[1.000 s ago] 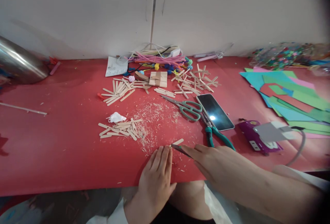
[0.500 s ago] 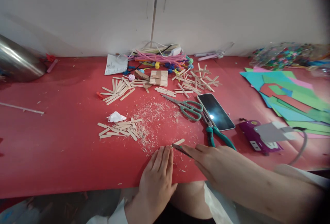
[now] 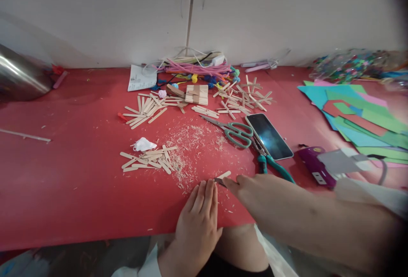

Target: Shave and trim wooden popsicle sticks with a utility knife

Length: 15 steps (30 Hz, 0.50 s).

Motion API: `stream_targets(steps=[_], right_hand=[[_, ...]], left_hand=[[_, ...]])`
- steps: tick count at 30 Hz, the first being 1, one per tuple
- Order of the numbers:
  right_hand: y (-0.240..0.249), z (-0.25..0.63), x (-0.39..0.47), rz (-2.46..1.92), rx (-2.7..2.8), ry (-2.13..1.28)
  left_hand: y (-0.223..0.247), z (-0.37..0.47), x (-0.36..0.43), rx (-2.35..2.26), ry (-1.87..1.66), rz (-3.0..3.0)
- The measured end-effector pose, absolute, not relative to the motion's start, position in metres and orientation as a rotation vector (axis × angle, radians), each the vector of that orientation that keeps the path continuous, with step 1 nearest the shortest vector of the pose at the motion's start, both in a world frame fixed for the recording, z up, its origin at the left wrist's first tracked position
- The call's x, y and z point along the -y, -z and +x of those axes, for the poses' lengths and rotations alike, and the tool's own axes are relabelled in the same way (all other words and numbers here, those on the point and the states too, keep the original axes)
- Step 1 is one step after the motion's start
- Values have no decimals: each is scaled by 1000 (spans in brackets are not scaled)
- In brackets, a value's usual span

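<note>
My left hand [image 3: 200, 217] lies flat at the table's front edge, fingers stretched out and side by side. Its fingertips press on one end of a wooden craft stick [image 3: 225, 175], whose far end shows beyond them. My right hand [image 3: 251, 192] is closed around a small knife [image 3: 219, 181]. The dark blade rests against the stick, just right of my left fingertips; the handle is mostly hidden in the hand. Wood shavings [image 3: 183, 162] are scattered ahead of my hands. Left of these lies a pile of cut craft sticks [image 3: 149, 160].
Green-handled scissors [image 3: 237, 134], pliers [image 3: 270, 164] and a phone [image 3: 269, 136] lie beyond my right hand. A purple device [image 3: 315, 164] and coloured sheets [image 3: 357, 115] are at right. More sticks [image 3: 146, 109] and pink pipe cleaners [image 3: 197, 67] lie along the back; a metal cylinder [image 3: 22, 72] stands left.
My right hand and the knife have shifted slightly, with the right wrist and forearm turned a little. My left hand stays pressed on the craft stick. The whole view has moved a little.
</note>
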State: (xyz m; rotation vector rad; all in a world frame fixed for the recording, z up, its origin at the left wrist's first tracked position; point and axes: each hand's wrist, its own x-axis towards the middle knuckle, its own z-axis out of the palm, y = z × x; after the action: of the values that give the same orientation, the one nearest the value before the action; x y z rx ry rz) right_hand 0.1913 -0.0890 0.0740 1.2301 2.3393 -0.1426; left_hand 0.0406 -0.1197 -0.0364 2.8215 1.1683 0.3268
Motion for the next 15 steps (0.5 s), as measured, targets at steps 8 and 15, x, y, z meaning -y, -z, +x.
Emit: stream_targets(steps=[8, 15], right_hand=[[-50, 188, 134, 1194, -2420, -305], [-69, 199, 126, 1196, -2405, -233]], left_hand=[[36, 41, 121, -1192, -321, 2771], [34, 41, 123, -1205, -303, 2765]])
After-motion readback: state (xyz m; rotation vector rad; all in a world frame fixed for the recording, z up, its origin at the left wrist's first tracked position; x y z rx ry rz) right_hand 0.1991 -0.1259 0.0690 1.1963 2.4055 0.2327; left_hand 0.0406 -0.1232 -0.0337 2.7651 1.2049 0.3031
